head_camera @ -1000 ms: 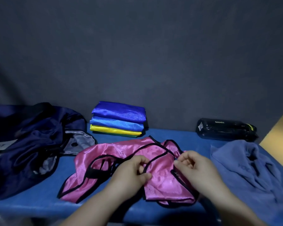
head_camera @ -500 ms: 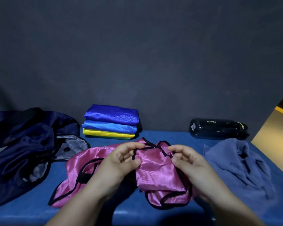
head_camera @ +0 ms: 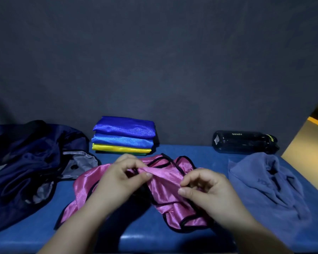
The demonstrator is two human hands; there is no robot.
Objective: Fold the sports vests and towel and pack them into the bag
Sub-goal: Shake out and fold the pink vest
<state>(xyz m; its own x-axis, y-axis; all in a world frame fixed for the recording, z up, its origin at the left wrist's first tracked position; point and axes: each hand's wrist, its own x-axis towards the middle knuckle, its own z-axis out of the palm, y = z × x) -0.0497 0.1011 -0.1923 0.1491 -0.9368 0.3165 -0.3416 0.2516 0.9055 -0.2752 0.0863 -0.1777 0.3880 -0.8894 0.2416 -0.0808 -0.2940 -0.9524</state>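
Pink satin with black piping: we log the sports vest [head_camera: 165, 191] lying crumpled on the blue surface [head_camera: 200, 156], directly in front of us and centred between the two hands. The left hand [head_camera: 117, 182] pinches a raised ridge of the pink cloth between thumb and fingers. The right hand [head_camera: 209, 195] pinches the same ridge further to the right, thumb underneath. The ridge spans the gap between them, lifted off the surface, while the rest of the vest rests on it.

We note the vest's long axis running roughly left to right, along the near edge of the surface. One end trails out under the left forearm; the other bunches below the right hand. Its black-edged openings face away from us, toward the stack of folded vests [head_camera: 124, 137] (dark blue, lighter blue, yellow, with a green edge at the bottom) near the back wall.

The dark navy bag [head_camera: 29, 162] sits slumped at the left, grey lining showing. The grey-blue towel [head_camera: 268, 189] lies unfolded at the right, apart from the vest.

Writing: the dark bottle [head_camera: 244, 142] lying on its side carries white lettering, reversed to us and not reliably readable. The towel has faint letters that we cannot make out.
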